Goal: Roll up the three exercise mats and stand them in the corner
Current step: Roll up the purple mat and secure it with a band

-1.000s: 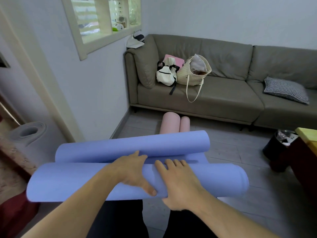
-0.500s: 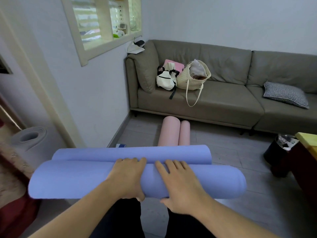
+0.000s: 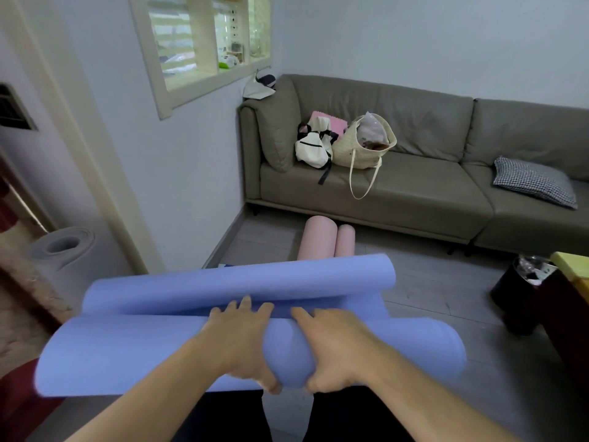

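Blue mat: a thick roll lying crossways over the floor, right in front of the person, with the far loose end curled up into a second, thinner roll behind it.
Left hand: laid over the top of the thick roll near its middle, fingers curving over the far side and thumb tucked under the near side, so it grips the blue mat.
Right hand: just beside the left, wrapped over the roll the same way, thumb underneath, gripping the blue mat; the foam bulges between the two hands.
Pink mat: already rolled, lying on the floor beyond the blue one, its far end toward the sofa; a thinner pink roll lies against its right side.
Grey mat: rolled and standing on end at the left, by the door frame.
Floor: grey planks running across the room.
Sofa: olive-grey, against the far wall, filling the corner under the window.
On the sofa: a white backpack and a cream tote bag side by side at the left end, something pink behind them, and a checked cushion well to the right.
Window: cream-framed, set in the left wall, small things on its sill.
Right edge: a black bin on the floor beside a dark table with a yellow top.
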`<state>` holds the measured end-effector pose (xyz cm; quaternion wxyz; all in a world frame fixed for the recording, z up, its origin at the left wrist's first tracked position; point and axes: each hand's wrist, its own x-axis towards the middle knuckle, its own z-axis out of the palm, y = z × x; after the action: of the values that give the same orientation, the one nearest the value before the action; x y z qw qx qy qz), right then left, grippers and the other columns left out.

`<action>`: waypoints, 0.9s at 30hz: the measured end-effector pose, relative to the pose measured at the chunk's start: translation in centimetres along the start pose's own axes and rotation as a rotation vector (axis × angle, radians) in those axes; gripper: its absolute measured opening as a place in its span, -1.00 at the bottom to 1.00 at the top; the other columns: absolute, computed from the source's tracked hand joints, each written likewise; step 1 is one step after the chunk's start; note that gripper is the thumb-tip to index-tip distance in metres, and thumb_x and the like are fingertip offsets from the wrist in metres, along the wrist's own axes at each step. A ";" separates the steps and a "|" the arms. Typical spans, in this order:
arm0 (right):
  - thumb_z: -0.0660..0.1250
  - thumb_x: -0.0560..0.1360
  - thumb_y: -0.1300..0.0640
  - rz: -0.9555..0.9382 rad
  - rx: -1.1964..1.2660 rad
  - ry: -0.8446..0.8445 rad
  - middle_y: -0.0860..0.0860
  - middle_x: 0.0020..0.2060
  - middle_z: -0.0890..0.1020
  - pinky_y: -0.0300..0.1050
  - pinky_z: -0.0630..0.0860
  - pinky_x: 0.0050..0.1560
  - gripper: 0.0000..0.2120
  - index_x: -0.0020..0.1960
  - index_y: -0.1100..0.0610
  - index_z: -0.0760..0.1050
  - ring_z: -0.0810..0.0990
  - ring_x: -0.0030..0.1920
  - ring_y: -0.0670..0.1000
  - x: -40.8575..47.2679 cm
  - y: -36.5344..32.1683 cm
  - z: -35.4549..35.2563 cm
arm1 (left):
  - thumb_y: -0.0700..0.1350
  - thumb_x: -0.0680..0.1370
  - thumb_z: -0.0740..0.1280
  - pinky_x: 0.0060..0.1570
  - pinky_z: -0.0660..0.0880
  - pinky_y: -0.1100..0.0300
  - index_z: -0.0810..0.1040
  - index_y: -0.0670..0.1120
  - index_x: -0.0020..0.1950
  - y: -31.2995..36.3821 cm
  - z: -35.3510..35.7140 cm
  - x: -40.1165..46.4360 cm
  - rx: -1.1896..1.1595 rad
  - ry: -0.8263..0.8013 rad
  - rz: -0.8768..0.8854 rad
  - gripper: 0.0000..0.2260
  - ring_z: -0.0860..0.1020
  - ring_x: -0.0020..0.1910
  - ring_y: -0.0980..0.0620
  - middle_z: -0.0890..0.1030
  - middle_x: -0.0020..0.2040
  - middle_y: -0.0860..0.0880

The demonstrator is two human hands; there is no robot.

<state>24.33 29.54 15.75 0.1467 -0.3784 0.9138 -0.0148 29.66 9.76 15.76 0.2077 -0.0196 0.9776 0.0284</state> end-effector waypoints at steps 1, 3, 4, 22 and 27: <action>0.55 0.31 -0.22 0.012 0.052 -0.013 -0.03 0.05 0.61 0.10 0.62 -0.01 -0.11 0.49 -0.11 0.17 0.61 -0.01 0.12 0.2 0.2 0.1 | 0.48 0.06 0.47 0.25 0.41 -0.08 0.22 0.14 0.45 -0.1 0.1 0.0 -0.003 -0.009 0.008 0.05 0.40 0.35 -0.09 0.33 0.42 0.00; 0.42 0.43 -0.37 0.077 0.226 -0.064 0.04 0.21 0.63 0.09 0.59 0.16 0.06 0.67 -0.23 -0.19 0.61 0.13 0.13 1.0 1.0 -0.2 | 0.48 0.10 0.48 0.29 0.40 -0.11 0.21 0.10 0.51 -0.1 0.2 0.0 0.014 -0.023 0.024 0.08 0.38 0.41 -0.14 0.25 0.53 -0.10; 0.35 0.48 -0.43 0.108 0.306 -0.076 0.07 0.27 0.62 0.07 0.56 0.23 0.06 0.67 -0.27 -0.30 0.61 0.19 0.13 1.6 1.4 -0.2 | 0.47 0.12 0.47 0.30 0.40 -0.13 0.20 0.09 0.53 -0.2 0.4 0.0 0.023 -0.026 0.030 0.08 0.37 0.43 -0.16 0.19 0.58 -0.13; 0.30 0.56 0.05 0.202 0.462 0.322 -0.15 -0.06 0.63 0.13 0.64 -0.06 -0.10 0.66 -0.34 -0.18 0.64 -0.09 0.00 4.5 1.4 1.1 | 0.48 0.07 0.49 -0.02 0.38 0.07 0.23 0.01 0.45 -0.6 1.3 -0.1 -0.047 0.169 0.075 0.09 0.52 0.09 -0.01 0.49 0.20 0.12; 0.24 0.53 -0.23 0.060 0.427 0.369 -0.24 0.22 0.62 0.09 0.61 -0.01 -0.11 0.66 -0.33 -0.26 0.67 0.02 0.01 1.5 0.8 2.2 | 0.43 0.06 0.54 -0.14 0.37 0.10 0.08 -0.03 0.57 -0.6 0.2 0.3 -0.155 0.103 0.058 0.24 0.48 -0.11 0.00 0.53 0.01 0.13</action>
<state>23.32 29.24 13.18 0.0546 -0.3025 0.9121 -0.2713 29.54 9.20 15.40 0.1542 -0.0087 0.9820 0.1087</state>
